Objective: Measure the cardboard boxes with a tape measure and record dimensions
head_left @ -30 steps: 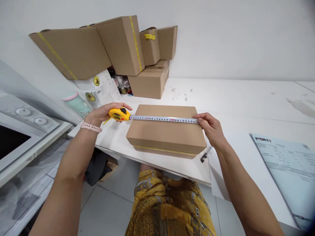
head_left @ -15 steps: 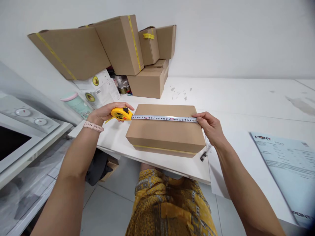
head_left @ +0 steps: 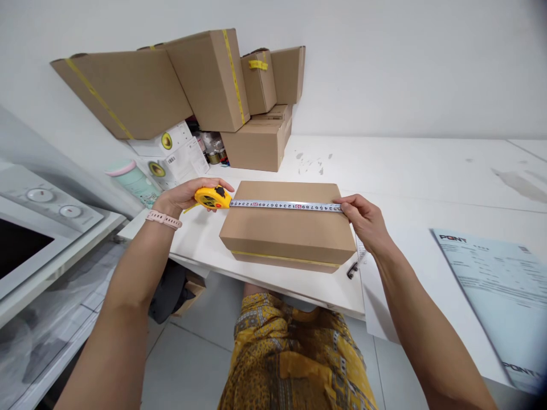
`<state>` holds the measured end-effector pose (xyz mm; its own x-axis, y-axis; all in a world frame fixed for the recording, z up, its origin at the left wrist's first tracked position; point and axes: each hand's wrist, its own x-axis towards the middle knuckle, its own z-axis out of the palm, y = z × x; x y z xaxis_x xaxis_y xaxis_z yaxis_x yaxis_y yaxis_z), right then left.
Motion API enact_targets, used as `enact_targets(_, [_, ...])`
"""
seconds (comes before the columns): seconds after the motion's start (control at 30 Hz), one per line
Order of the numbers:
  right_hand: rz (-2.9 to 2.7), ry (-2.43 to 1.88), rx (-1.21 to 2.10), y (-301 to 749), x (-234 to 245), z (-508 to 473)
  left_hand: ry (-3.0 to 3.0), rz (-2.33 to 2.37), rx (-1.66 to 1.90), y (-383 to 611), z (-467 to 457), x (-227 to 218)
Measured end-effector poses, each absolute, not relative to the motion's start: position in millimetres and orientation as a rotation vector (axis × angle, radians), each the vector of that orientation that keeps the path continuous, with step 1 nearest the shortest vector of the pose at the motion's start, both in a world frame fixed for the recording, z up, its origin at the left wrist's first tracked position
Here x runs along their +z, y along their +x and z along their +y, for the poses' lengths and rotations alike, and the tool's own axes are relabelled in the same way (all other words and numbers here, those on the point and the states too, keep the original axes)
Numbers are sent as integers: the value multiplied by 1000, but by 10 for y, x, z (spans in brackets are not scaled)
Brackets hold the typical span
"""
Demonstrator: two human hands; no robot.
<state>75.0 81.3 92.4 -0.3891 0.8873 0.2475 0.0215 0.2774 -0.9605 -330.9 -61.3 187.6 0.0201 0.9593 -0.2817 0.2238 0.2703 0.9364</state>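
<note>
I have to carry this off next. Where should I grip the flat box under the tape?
By its two short ends, coming in from left and right. The box lies flat on the table, wide and low, likely too broad for one hand. Both ends stand free, where the left hand with the tape case and the right hand on the tape sit.

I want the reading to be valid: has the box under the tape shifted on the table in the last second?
No. The box under the tape measure keeps its place against the table's near edge and the carton behind.
</note>
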Motion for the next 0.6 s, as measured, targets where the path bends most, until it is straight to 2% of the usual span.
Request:
enact_targets(0.3, [-1702,-836,1232,775,902,823,1233,1532,813,-3235,-643,2010])
enact_targets(0.6, [-1783,-865,1168,777,984,743,1621,1703,252,-2874,-757,2593])
